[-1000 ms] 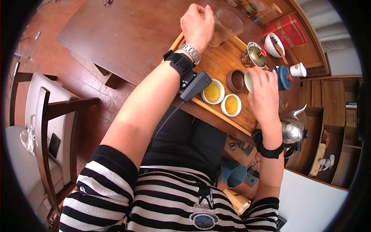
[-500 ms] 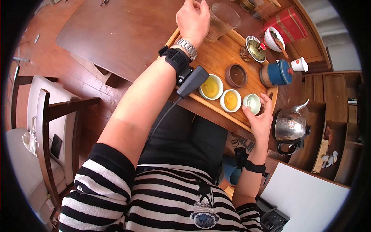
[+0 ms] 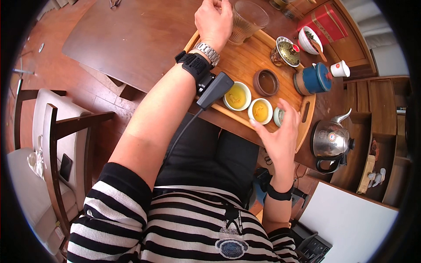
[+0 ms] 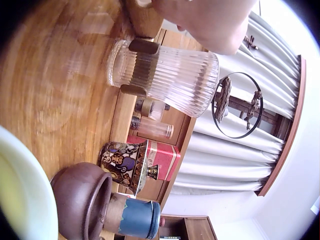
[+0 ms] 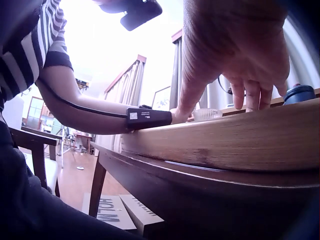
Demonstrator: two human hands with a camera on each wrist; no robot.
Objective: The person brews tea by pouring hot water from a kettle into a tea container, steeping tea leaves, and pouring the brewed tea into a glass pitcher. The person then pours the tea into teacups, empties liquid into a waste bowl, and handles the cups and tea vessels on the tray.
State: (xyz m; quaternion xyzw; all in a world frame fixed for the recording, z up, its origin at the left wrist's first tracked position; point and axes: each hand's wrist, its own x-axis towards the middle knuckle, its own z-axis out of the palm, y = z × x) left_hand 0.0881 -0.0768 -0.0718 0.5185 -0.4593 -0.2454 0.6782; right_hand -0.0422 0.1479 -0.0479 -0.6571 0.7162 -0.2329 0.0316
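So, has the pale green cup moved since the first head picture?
Yes: against the brown bowl, the pale green cup has moved down the head view, from beside it to below right.

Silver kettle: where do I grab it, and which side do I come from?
The black handle looks best, coming from the side nearest the person. It makes a loop sticking out from the silver kettle, so your hands could wrap round it. The thin spout points away on the far side, and the round, shiny body looks harder to hold.
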